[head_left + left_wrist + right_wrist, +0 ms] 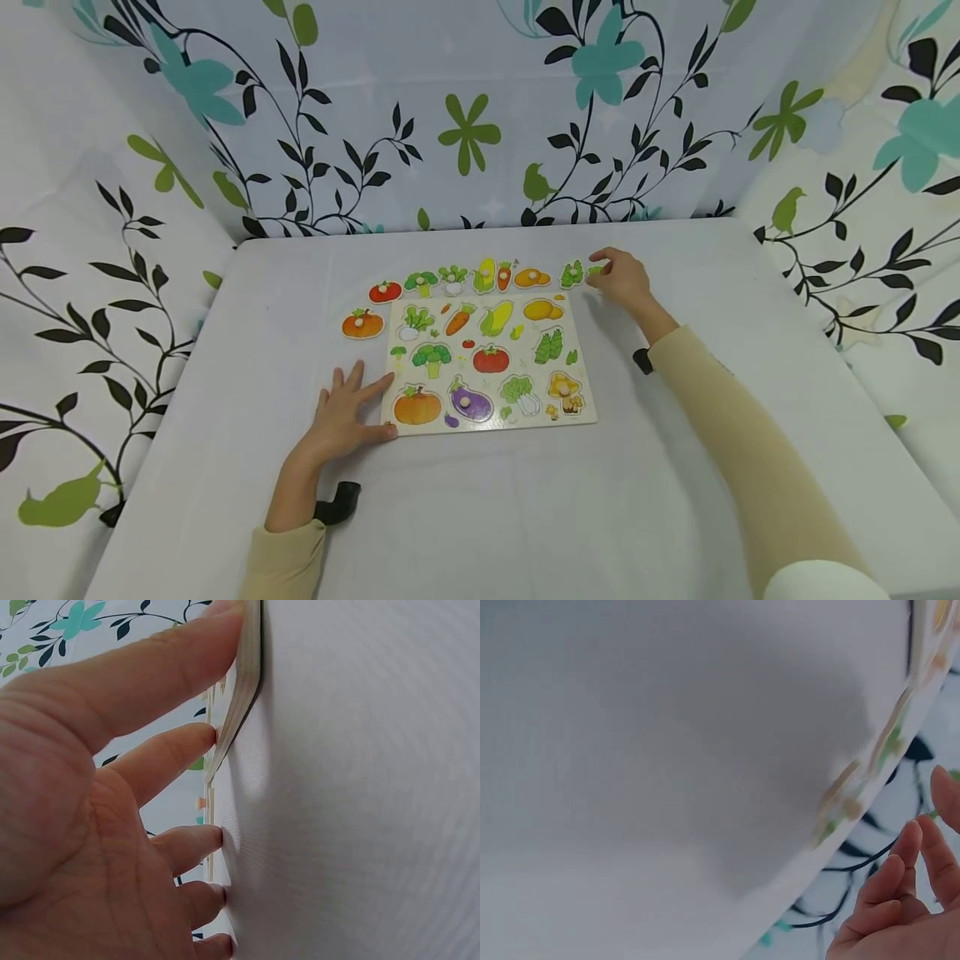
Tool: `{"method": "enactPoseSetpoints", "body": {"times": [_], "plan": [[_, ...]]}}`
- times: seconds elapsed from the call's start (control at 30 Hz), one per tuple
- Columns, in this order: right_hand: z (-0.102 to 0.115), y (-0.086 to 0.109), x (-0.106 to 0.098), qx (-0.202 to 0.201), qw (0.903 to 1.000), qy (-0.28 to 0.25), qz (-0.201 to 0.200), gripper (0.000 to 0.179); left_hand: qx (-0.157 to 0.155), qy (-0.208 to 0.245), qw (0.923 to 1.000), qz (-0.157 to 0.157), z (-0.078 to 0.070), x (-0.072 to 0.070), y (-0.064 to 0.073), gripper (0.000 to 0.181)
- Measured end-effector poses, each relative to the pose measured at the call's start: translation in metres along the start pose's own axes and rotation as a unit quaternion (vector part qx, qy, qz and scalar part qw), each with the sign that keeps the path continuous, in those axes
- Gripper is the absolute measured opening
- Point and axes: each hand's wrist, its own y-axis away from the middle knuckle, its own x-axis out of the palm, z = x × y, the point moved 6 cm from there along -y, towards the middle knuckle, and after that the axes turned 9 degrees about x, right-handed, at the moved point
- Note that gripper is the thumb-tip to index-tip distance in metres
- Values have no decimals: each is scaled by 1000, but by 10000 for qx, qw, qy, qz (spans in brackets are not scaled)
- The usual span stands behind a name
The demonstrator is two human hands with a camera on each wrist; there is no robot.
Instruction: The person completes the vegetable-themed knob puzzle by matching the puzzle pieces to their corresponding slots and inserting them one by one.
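Observation:
A wooden vegetable puzzle board (450, 371) lies on the table. My left hand (341, 421) spreads its fingers at the left side of this board, thumb and index finger touching the edge; in the left wrist view the thumb (172, 671) presses against the board's side. Beyond the far right corner is my right hand (621, 279), its fingertips over a small green piece (595, 270) that it partly hides. From the right wrist, that hand (907, 892) appears raised beside two knobbed pieces, fingers loosely bent and nothing between them. A pea-pod piece (572, 274) lies just left of it.
Along the board's far edge lie potato (532, 277), carrot (503, 277), corn (484, 275), turnip (453, 280), broccoli (422, 283) and tomato (385, 292) pieces. A pumpkin piece (362, 324) is left of the board. A knobbed eggplant (471, 405) sits in the board. Patterned curtains surround the table.

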Motion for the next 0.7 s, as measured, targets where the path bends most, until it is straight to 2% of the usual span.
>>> {"method": "enactPoseSetpoints", "body": {"times": [0.2, 0.33, 0.53, 0.7], "plan": [[-28, -16, 1, 850, 9956, -131, 370, 46, 58, 35, 10000, -37, 1, 2, 2, 84], [-37, -19, 4, 1191, 9915, -200, 490, 43, -6, 89, 10000, 18, 1, 4, 2, 84], [-38, -22, 5, 1244, 9911, -336, 320, 33, -87, 55, 9999, 52, 2, 4, 2, 84], [-34, -23, 2, 1110, 9936, -176, 118, 26, -79, 27, 10000, 2, 1, 1, 3, 83]]}}
